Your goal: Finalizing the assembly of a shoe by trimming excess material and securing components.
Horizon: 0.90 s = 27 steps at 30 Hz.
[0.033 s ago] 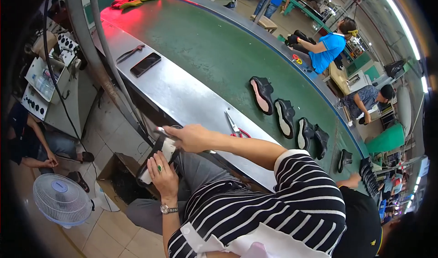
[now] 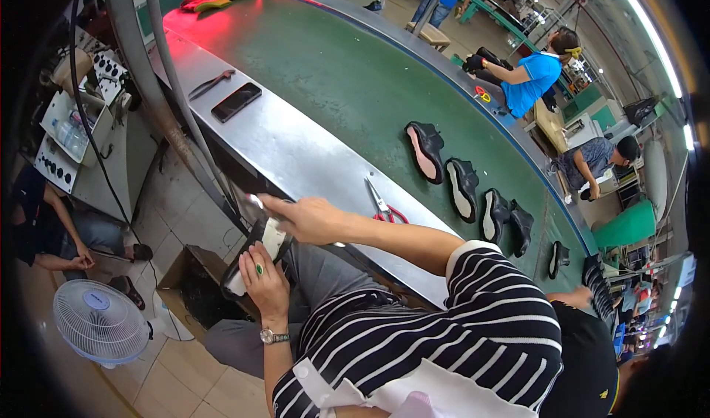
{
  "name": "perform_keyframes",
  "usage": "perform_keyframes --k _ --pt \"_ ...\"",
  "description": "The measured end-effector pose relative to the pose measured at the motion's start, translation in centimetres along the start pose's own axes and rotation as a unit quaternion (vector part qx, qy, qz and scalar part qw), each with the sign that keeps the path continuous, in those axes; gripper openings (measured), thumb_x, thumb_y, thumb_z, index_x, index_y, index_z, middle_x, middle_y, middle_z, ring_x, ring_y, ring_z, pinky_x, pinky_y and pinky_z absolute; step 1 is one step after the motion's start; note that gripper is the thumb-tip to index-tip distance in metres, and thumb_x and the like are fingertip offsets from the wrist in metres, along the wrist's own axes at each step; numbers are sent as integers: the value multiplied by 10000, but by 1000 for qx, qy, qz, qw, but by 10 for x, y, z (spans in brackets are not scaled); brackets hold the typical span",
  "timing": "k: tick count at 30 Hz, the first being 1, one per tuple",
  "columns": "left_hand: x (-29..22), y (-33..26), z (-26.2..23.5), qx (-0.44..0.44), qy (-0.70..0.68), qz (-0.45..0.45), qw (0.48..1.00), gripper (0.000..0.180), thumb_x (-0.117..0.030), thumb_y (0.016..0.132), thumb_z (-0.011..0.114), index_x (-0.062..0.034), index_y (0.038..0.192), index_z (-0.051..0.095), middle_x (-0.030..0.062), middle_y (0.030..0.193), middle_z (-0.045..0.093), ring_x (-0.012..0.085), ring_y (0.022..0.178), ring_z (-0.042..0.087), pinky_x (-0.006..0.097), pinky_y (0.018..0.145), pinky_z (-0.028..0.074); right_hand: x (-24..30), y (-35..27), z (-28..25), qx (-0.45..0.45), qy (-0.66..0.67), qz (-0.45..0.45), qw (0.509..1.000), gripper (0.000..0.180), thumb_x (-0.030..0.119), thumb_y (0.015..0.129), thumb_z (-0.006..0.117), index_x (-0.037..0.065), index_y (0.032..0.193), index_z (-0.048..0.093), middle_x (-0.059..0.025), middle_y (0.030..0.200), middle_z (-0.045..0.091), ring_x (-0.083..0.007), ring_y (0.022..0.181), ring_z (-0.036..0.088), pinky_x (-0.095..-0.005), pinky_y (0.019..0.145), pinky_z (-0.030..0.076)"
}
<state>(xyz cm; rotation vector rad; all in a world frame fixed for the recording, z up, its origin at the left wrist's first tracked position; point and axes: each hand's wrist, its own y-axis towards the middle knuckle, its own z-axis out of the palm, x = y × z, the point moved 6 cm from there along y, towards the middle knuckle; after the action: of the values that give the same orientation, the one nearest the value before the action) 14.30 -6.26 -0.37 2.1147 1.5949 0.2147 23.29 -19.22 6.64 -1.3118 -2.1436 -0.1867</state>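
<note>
My left hand is closed around a black shoe held over my lap, its white underside turned up. My right hand is closed on a hammer-like tool. The tool's shiny metal end sticks out past my fingers above the shoe's upper end, and a pale tip shows behind the hand. My fingers hide most of the tool, so its exact kind is unclear. Red-handled scissors lie on the metal ledge beyond my right forearm.
Pincers and a phone lie farther along the ledge. Several black shoes stand on the green belt. On the left are a metal post, an open carton and a fan. Co-workers sit around.
My right hand and the tool's metal end have shifted slightly up and away from the shoe. The shoes on the belt have crept a little. My left hand keeps its hold.
</note>
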Motion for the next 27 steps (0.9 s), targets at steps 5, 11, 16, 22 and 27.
perform_keyframes --k 5,11,16,22,27 --pt "-2 4 -5 4 -2 -6 1000 537 -142 841 623 91 1302 475 226 1287 516 382 1195 481 459 1079 347 -11 0 33 -6 -7 21 1000 612 230 919 527 144 1457 248 -233 722 629 -444 672 608 -527 598 447" --pt "1 1 0 -16 -25 -18 999 541 -128 848 630 61 1327 464 215 1283 529 386 1201 483 462 1066 359 23 -2 11 -58 -3 -17 998 659 205 907 547 120 1468 212 -212 720 639 -426 632 610 -521 568 450" --pt "1 0 0 -26 -23 -14 999 539 -114 848 620 55 1334 460 211 1284 529 384 1208 484 457 1065 368 8 2 27 41 -113 -36 992 685 202 908 550 137 1478 176 -210 704 634 -412 593 603 -489 521 452" --pt "-2 5 -7 -48 -25 -25 998 425 -115 846 624 59 1227 547 218 1243 557 372 1185 508 450 1055 383 24 -6 18 -98 -27 -17 995 746 142 832 594 148 1466 202 -183 727 657 -375 635 641 -456 546 480" --pt "0 -1 -2 -55 -8 -20 998 388 -109 868 598 35 1224 550 220 1234 558 369 1169 527 436 1042 401 30 -4 16 6 -115 -46 992 695 192 909 544 185 1489 160 -194 696 640 -396 594 614 -493 513 454"
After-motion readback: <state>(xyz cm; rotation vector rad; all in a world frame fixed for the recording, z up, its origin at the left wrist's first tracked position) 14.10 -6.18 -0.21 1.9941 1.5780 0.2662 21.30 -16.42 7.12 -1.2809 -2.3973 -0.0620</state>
